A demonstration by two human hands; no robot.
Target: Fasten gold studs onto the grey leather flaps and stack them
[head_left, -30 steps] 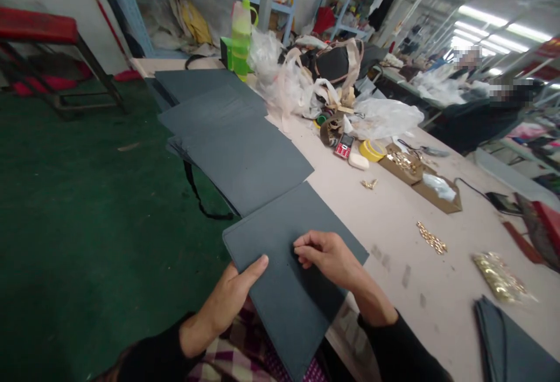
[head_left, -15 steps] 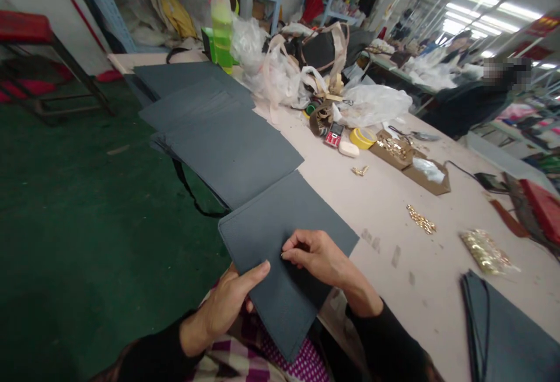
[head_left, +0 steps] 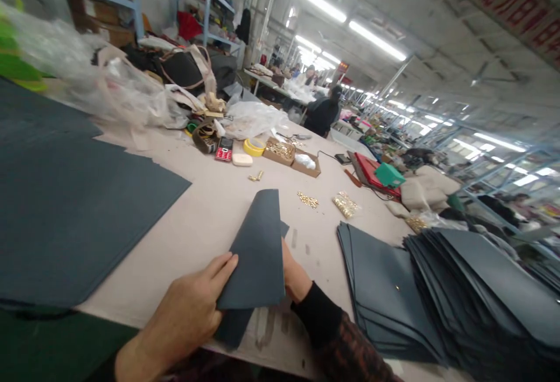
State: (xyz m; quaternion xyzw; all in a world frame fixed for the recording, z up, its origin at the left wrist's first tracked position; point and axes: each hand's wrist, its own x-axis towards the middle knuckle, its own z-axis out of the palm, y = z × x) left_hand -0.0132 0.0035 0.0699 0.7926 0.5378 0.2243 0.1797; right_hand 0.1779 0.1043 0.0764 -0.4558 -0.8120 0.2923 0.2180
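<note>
A dark blue-grey leather-like panel (head_left: 258,253) is raised above the table edge, bent over so that one flap stands up. My left hand (head_left: 196,294) pinches its left edge, thumb and fingers closed on it. My right hand (head_left: 295,271) reaches in behind the raised flap, which hides its fingers; what they hold, if anything, does not show. On the table beyond lie a small pile of gold-coloured metal fittings (head_left: 308,200), a smaller gold cluster (head_left: 256,177) and a clear bag of gold fittings (head_left: 345,204).
Stacked grey panels lie at left (head_left: 87,207); more panels (head_left: 385,283) stand in piles at right, one with a gold fitting. Farther back are a cardboard tray (head_left: 280,151), yellow tape (head_left: 254,147), a red phone (head_left: 224,149) and plastic bags (head_left: 258,118). A person (head_left: 324,112) is beyond the table.
My view has swung right and up. The panel, flat under my hands before, is now bent upward. My right hand has gone from its face to behind the flap; my left still grips an edge.
</note>
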